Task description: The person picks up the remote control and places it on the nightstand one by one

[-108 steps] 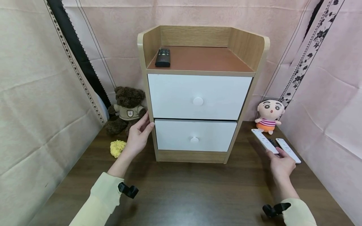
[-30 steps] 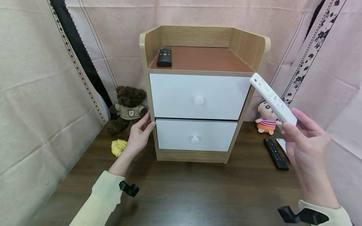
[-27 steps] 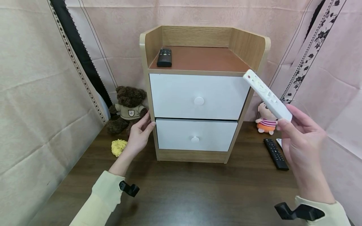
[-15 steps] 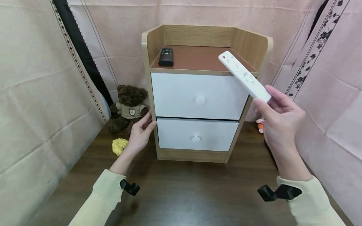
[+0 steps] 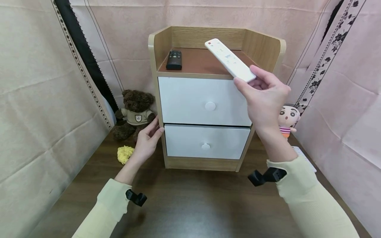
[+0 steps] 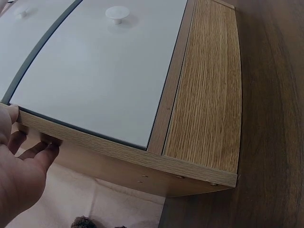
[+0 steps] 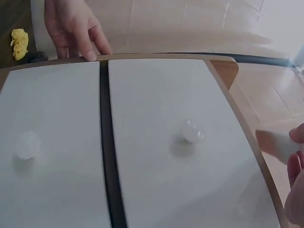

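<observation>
My right hand (image 5: 265, 96) pinches the lower end of a white remote control (image 5: 229, 59) between thumb and fingers. In the head view the remote slants up and left, overlapping the brown top shelf of a small two-drawer cabinet (image 5: 202, 164). At the right edge of the right wrist view, only fingers (image 7: 295, 166) and part of the remote (image 7: 278, 145) show. Against the cabinet's left side rests my left hand (image 5: 146, 140), thumb at the front edge and fingertips touching the side panel (image 6: 114, 164). A black remote control (image 5: 174, 60) lies on the shelf's left part. Both drawers are closed.
A brown teddy bear (image 5: 137, 107) and a yellow fluffy piece (image 5: 125, 154) are left of the cabinet. On the right stands a small doll (image 5: 288, 119), partly behind my right arm. Another white remote (image 5: 306, 160) pokes out past the sleeve. Pale cloth (image 5: 44, 115) surrounds the table.
My right hand picked up the white remote from the table at right, then raised it and carried it left to the shelf. My left hand has stayed at the cabinet's side.
</observation>
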A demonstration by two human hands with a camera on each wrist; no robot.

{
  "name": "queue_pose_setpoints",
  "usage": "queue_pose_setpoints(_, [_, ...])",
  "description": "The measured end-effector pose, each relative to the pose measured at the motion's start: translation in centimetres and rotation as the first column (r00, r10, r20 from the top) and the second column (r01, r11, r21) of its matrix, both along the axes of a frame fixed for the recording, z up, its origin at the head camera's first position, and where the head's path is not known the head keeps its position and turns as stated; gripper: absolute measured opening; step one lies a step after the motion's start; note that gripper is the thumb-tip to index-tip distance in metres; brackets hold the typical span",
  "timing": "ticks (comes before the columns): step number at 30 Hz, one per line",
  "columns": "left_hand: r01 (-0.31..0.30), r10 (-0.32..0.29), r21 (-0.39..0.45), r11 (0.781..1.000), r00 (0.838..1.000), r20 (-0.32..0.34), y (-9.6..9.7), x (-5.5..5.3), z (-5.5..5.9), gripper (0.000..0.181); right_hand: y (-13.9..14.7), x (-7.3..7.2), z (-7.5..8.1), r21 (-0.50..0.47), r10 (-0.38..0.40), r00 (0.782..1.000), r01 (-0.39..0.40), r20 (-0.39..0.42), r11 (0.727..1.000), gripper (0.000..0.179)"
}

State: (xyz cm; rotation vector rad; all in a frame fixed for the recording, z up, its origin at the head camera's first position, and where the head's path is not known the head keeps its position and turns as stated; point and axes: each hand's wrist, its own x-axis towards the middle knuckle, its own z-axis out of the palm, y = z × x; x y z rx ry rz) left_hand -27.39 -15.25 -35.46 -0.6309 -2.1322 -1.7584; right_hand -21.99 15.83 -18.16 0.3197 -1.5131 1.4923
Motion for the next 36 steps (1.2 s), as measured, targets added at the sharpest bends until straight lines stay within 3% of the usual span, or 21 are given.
queue_pose_setpoints(6, [0.004,-0.004,0.001,1.000,1.000,0.004,0.0,0.1,0.1,0.056,-1.8,-1.5,1.4,0.187,-0.148,0.989,0.143,0.013,0.972,0.038])
queue_pose_setpoints(10, [0.006,-0.006,0.002,1.000,1.000,-0.001,0.1,0.1,0.1,0.056,-2.7,-2.4,1.7,0.266,-0.179,0.982,0.189,-0.061,0.945,0.036])
queue_pose_setpoints(14, [0.004,-0.004,0.003,1.000,1.000,-0.003,0.1,0.1,0.0,0.056,-3.6,-2.9,2.1,0.298,-0.179,0.981,0.193,-0.073,0.935,0.035])
queue_pose_setpoints(21, [0.000,0.000,0.009,1.000,1.000,0.002,0.1,-0.1,-0.1,0.056,-5.2,-3.6,3.1,0.396,-0.233,0.971,0.235,-0.053,0.888,0.036])
queue_pose_setpoints(27, [0.000,0.000,0.010,1.000,1.000,-0.003,0.1,0.0,-0.1,0.056,-6.9,-3.6,4.2,0.512,-0.303,0.952,0.242,0.037,0.824,0.039])
queue_pose_setpoints(31, [0.003,-0.003,0.014,1.000,1.000,-0.005,0.1,0.1,-0.1,0.056,-7.5,-3.9,4.6,0.579,-0.352,0.934,0.259,0.053,0.773,0.038])
queue_pose_setpoints(36, [0.005,-0.005,0.019,1.000,1.000,-0.012,0.1,0.0,-0.2,0.056,-7.9,-4.4,4.8,0.614,-0.364,0.929,0.249,0.067,0.749,0.037])
